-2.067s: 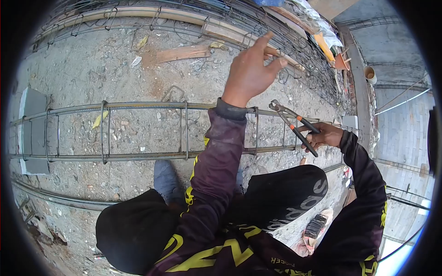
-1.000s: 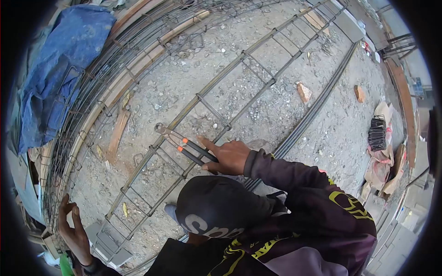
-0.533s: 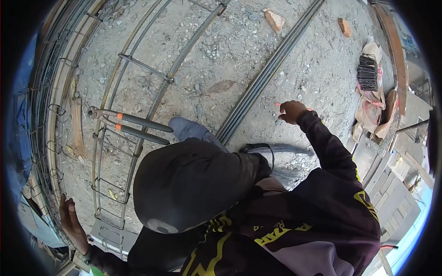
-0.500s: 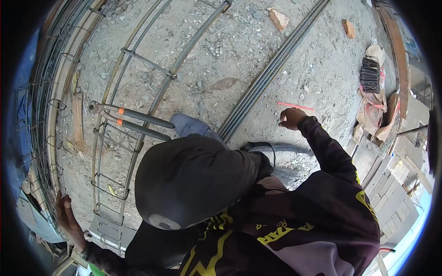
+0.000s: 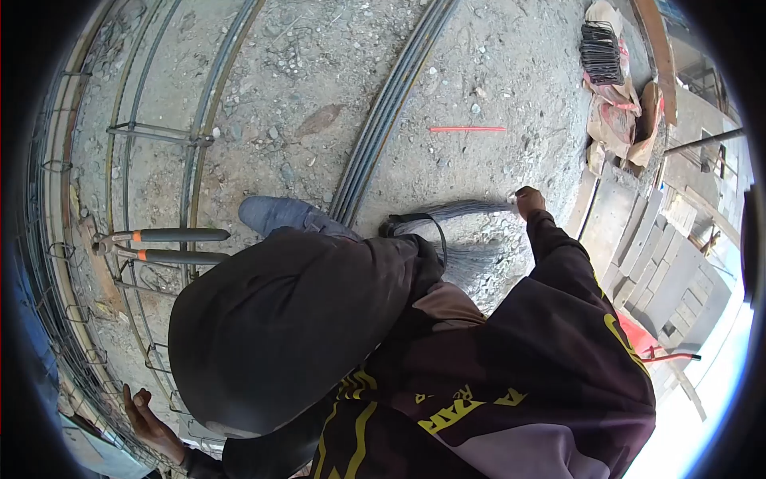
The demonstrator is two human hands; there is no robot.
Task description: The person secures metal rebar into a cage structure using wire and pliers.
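Note:
My right hand is at the far end of a bundle of thin grey tie wire, its fingers closed around the wire tips. A black strap loops around the near end of the bundle, beside my knee. My left hand is held out at the lower left, fingers apart and holding nothing, near a rebar cage. A bolt cutter with black handles and orange bands rests across the cage bars. My shoe stands beside several long steel bars on the ground.
A thin red stick lies on the gravelly ground ahead. At the upper right, a stack of bent black stirrups sits on torn paper sacks. Grey blocks lie on the right, and more rebar cages line the left side.
My right hand has moved from near the red stick to the end of the tie wire and closed there. The view has turned to the right. My left hand stays open.

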